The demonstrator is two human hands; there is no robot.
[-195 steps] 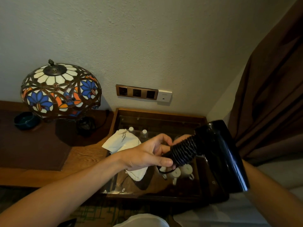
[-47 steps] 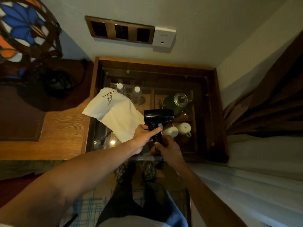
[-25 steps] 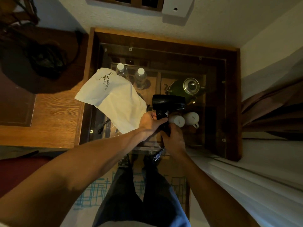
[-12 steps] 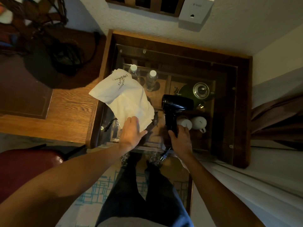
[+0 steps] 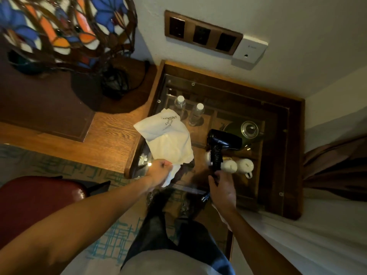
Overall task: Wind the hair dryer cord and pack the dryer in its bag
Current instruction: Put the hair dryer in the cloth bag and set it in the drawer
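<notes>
A white wall (image 5: 297, 26) carries a socket panel (image 5: 202, 32). Below the panel stands a glass-topped cabinet (image 5: 294, 155); left of it a lit stained-glass lamp (image 5: 65, 30) on a desk (image 5: 111, 139); right, brown curtain (image 5: 337, 167).

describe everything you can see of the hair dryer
The hair dryer is small, glossy black, plastic by its look. Its barrel lies crosswise over the glass-topped cabinet; its handle, wrapped in coiled black cord, points back toward the person. The right hand grips the handle's end, the plug dangling beside it. It is not yet in the white bag.
</notes>
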